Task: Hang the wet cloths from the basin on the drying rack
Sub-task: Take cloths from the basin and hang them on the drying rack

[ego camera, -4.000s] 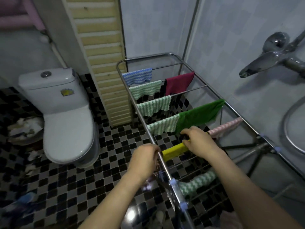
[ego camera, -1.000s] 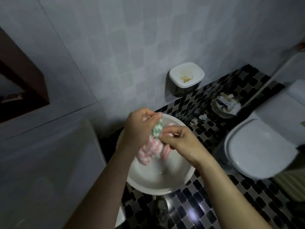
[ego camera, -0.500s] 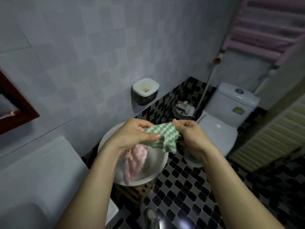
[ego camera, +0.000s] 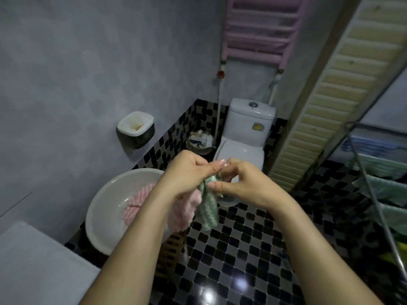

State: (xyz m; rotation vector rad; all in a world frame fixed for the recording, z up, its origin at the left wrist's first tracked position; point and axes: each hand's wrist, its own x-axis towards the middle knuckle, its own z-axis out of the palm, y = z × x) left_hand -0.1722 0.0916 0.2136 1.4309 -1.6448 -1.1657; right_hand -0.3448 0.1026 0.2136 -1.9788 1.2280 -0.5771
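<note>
Two hands are meeting mid-frame: the left hand (ego camera: 187,172) is gripping a pink-and-white striped cloth (ego camera: 185,213), the right hand (ego camera: 240,183) is pinching a green-and-white wavy cloth (ego camera: 208,213), likely separating them for hanging, just right of the white round basin (ego camera: 99,205).

Hands, two: left hand (ego camera: 187,175), right hand (ego camera: 244,183). One green-and-white cloth (ego camera: 208,210). Pink-and-white pieces, two: hanging pink cloth (ego camera: 185,210), pink cloth in basin (ego camera: 136,203) (a forearm hides whether they join). One basin (ego camera: 103,194). One drying rack (ego camera: 364,170), the cloths on it too blurred to count. One toilet (ego camera: 240,153). One waste bin (ego camera: 199,139). One wall holder (ego camera: 135,130). One pink wall rail (ego camera: 259,29).
</note>
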